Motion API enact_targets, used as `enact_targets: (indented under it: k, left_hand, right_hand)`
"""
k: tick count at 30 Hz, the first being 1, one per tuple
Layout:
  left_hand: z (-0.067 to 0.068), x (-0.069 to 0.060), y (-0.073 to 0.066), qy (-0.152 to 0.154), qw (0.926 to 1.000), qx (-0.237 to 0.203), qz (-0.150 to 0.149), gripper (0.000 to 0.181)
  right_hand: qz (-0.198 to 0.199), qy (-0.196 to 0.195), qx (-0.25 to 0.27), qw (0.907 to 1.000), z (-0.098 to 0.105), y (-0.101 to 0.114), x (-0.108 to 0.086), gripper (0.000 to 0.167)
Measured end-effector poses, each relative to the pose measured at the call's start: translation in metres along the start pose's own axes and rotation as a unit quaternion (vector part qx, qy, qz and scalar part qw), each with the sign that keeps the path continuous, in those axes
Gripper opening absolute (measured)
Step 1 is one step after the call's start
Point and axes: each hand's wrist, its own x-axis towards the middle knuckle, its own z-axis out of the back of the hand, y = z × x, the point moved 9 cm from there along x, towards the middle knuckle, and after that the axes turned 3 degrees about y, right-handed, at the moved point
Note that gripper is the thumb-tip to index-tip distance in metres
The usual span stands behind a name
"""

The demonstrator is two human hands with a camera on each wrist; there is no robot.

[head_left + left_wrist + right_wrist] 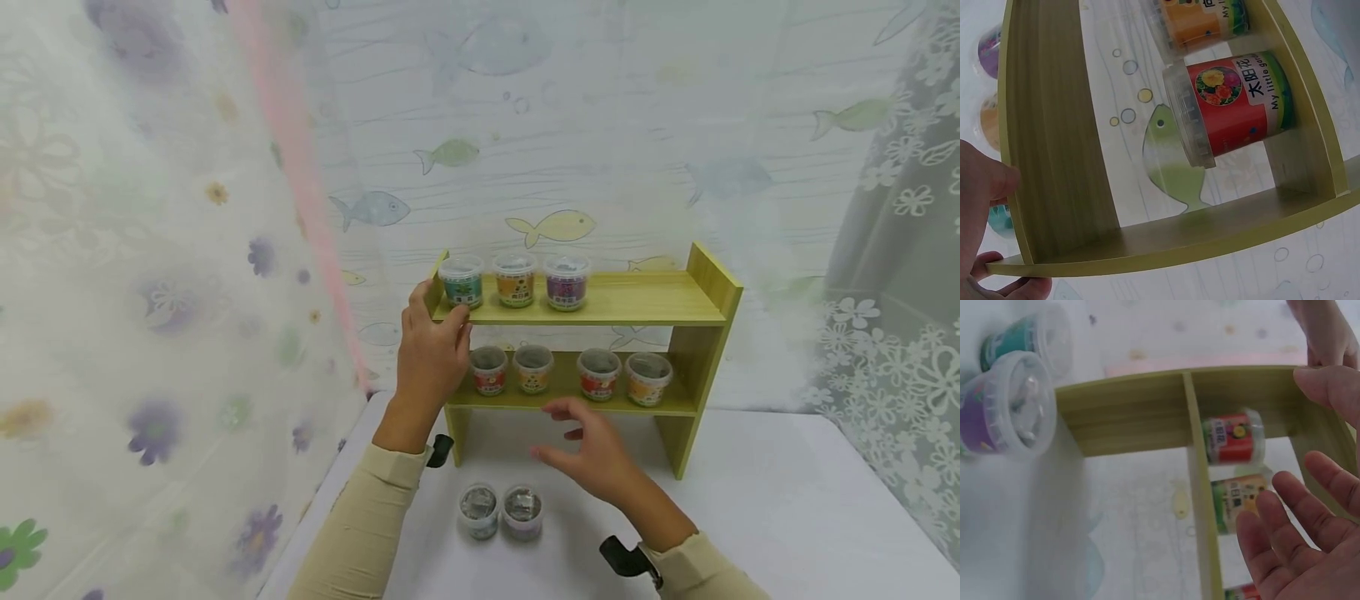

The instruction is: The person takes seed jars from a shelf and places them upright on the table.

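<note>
A two-tier wooden shelf (637, 302) stands on the table. My left hand (432, 350) grips its upper left corner, the thumb at the front edge of the top board and the fingers around the side panel. Beside that thumb sits a teal-labelled plastic cup (462, 283). An orange-labelled cup (515, 282) and a purple-labelled cup (566, 283) follow it along the top board. My right hand (596, 454) hovers before the lower board, fingers spread and slightly bent, holding nothing. Behind it, the lower board carries red-labelled cups (598, 375) and orange-labelled cups (648, 379).
Two lidded cups stand side by side on the white table in front of the shelf: a teal one (478, 510) and a purple one (522, 512). A fish-patterned curtain (637, 150) hangs behind the shelf, and a flowered curtain (150, 292) on the left.
</note>
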Motion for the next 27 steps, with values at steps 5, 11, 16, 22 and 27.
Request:
enact_targets:
  k: [5,11,16,22,27]
  left_hand:
    - [0.002,0.000,0.001,-0.005,1.0000,0.000,-0.005,0.018]
    - [0.002,0.001,0.000,-0.006,0.9999,-0.010,-0.009,0.015]
    - [0.000,0.000,0.000,-0.005,0.9999,-0.002,-0.013,0.018]
    - [0.000,0.001,0.000,-0.006,0.9999,-0.003,-0.009,0.018]
    - [-0.002,0.001,0.001,0.007,1.0000,-0.002,-0.002,0.020]
  right_hand:
    - [0.033,-0.009,-0.017,0.9993,0.009,0.014,0.007,0.057]
    - [0.069,-0.034,-0.032,0.9965,0.024,0.031,0.014,0.054]
    - [0.094,-0.058,-0.050,0.9926,0.034,0.044,0.017,0.052]
    - [0.109,-0.052,-0.067,0.9904,0.041,0.055,0.023,0.052]
    - [0.144,-0.075,-0.102,0.9814,0.055,0.071,0.028,0.052]
